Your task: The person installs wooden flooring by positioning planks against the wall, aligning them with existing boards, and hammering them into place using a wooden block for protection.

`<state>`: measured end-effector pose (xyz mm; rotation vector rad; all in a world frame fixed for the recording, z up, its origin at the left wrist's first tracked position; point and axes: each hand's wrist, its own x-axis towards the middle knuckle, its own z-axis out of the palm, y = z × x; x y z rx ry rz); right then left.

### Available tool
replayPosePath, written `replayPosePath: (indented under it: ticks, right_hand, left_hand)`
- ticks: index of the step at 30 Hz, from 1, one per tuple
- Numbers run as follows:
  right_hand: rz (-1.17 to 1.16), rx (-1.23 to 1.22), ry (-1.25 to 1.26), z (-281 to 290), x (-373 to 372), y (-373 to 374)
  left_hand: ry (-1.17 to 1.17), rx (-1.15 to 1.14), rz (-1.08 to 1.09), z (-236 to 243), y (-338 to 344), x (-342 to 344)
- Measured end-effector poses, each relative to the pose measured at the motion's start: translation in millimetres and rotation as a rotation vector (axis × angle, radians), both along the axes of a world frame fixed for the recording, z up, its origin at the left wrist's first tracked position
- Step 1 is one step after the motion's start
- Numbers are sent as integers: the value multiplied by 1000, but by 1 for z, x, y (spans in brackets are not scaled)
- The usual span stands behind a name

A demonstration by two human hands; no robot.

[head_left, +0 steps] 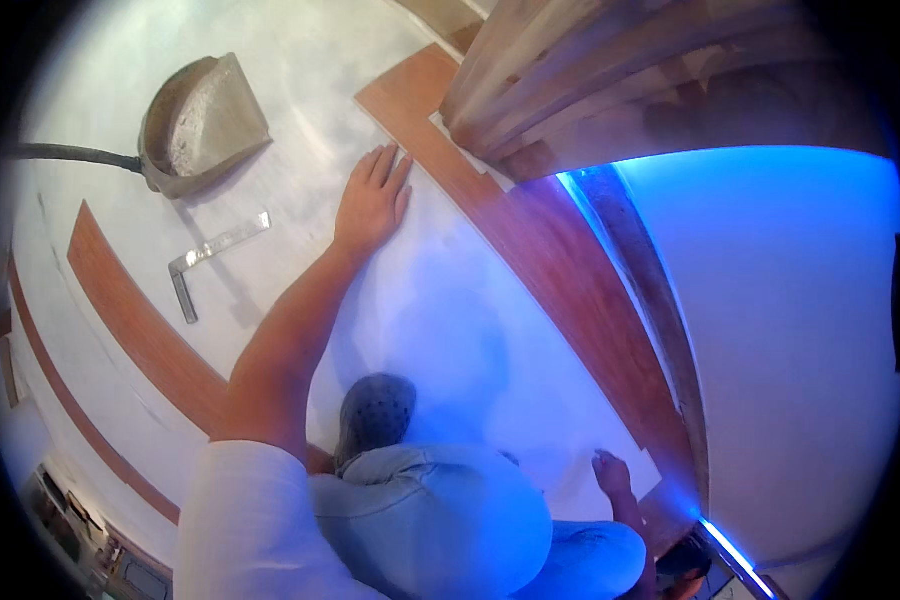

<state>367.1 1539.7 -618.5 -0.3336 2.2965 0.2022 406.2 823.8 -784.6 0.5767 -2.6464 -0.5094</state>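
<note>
My left hand (373, 195) lies flat on the pale floor (450, 330), fingers stretched out, their tips close to the long edge of a reddish-brown floor plank (570, 270). This plank runs diagonally from the upper middle to the lower right, along the wall side. Beside its lower end is my right hand (615, 475), small in view and with its fingers curled in. Whatever it may hold is hidden. A metal try square (215, 247) rests on the floor to the left of my left forearm.
A dustpan (205, 130) with pale debris and a dark handle lies at the upper left. Another reddish-brown plank (145, 320) and a thin strip (80, 420) lie on the left. Brown wooden panelling (620, 80) juts in at the upper right. Blue light falls across the white wall (790, 330).
</note>
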Motion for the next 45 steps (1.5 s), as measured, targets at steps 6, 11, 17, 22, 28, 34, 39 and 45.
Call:
replayPosePath:
  ticks: [6,11,17,22,28,34,39,45]
  right_hand:
    - [246,44,-110,-66,-112,-69]
    - [208,-21,-37,-59,-148,-250]
    - [238,-38,35,-90,-159,-247]
    - [249,-60,4,-85,-162,-260]
    - [203,3,-55,-79,-154,-268]
    - [289,49,-131,-78,-160,-267]
    - [352,53,-161,-88,-171,-256]
    - [388,122,-190,-92,-175,-253]
  left_hand:
    - [-36,38,-2,4,0,-8]
    - [-67,26,11,9,-5,-3]
    - [-67,24,10,10,-2,-12]
    - [-76,50,28,7,-7,-8]
    - [-23,131,12,2,-13,-5]
    - [-54,196,28,7,-15,0]
    - [-40,211,22,9,-20,-5]
    - [-137,263,5,9,-23,-6]
